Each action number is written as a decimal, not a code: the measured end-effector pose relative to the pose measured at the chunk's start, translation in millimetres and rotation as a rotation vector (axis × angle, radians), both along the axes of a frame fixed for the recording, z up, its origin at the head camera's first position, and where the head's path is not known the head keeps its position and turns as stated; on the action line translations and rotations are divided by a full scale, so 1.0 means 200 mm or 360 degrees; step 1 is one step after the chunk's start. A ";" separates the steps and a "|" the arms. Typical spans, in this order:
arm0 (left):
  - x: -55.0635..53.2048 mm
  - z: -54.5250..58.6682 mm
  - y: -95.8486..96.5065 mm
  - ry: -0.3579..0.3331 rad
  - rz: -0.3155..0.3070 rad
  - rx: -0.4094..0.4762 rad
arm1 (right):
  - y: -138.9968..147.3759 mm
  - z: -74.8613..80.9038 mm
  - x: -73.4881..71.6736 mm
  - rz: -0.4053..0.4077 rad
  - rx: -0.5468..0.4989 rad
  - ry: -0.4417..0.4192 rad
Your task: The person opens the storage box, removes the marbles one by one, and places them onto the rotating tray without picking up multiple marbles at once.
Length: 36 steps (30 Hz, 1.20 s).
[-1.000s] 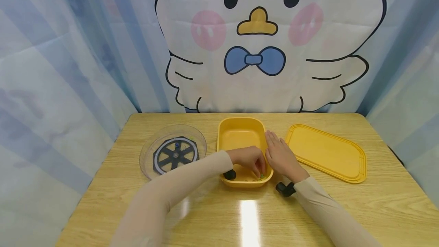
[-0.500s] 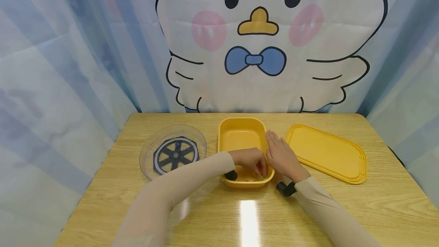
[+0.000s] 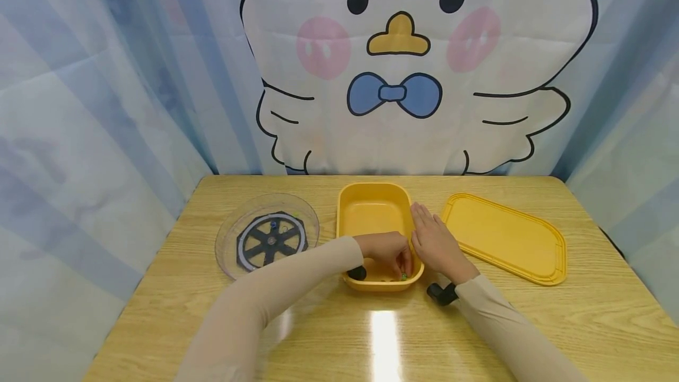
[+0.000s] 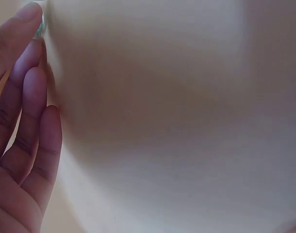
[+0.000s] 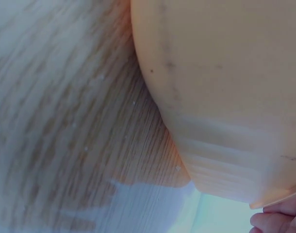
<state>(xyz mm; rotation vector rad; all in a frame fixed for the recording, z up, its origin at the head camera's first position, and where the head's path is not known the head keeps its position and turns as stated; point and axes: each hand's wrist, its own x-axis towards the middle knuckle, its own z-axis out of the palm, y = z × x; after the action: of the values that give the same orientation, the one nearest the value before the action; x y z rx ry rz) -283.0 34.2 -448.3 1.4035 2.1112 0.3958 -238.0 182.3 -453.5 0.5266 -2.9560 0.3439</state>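
My left hand (image 3: 389, 249) reaches down into the yellow box (image 3: 373, 186), at its near right corner. Its thumb and index finger pinch a small green piece (image 3: 404, 276), which also shows as a glint of green (image 4: 40, 30) between the fingertips in the left wrist view. That piece is mostly hidden by the fingers, and I cannot tell its kind. The other left fingers bend loosely beside it. My right hand (image 3: 437, 243) rests with straight fingers along the box's right rim; in the right wrist view its fingers (image 5: 274, 222) lie at the rim.
Left of the box stands a clear round dish (image 3: 227, 240) with a black six-spoked wheel shape (image 3: 272, 240) and a small blue piece (image 3: 273, 224). A yellow lid (image 3: 504, 237) lies flat at the right. Behind the wooden table (image 3: 339, 341) hangs a printed curtain (image 3: 392, 140).
My left hand has shifted slightly down within the near right corner of the box, its fingertips staying at the green piece. My right hand has stayed on the rim.
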 end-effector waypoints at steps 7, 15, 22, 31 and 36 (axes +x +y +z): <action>-0.02 0.01 -0.01 0.0035 -0.0067 0.0025 | 0.00 -0.01 0.00 0.0005 0.0010 0.0010; -0.06 0.08 -0.04 0.0078 -0.0054 0.0073 | 0.00 0.00 0.00 -0.0011 0.0016 -0.0007; -0.07 0.14 -0.10 0.0079 0.0063 0.0104 | -0.01 -0.01 0.00 -0.0007 0.0036 0.0021; -0.06 0.24 -0.26 0.0151 0.0220 0.0133 | -0.01 -0.01 0.00 -0.0016 0.0021 0.0007; -0.06 0.30 -0.39 0.0144 0.0321 0.0202 | 0.00 0.00 0.00 -0.0013 0.0029 0.0010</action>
<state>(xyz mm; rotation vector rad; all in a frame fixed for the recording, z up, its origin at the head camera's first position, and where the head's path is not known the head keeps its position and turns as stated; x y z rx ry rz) -294.5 -43.7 -388.2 1.3026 2.3472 0.5639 -237.3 181.4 -454.2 0.5169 -2.9569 0.3145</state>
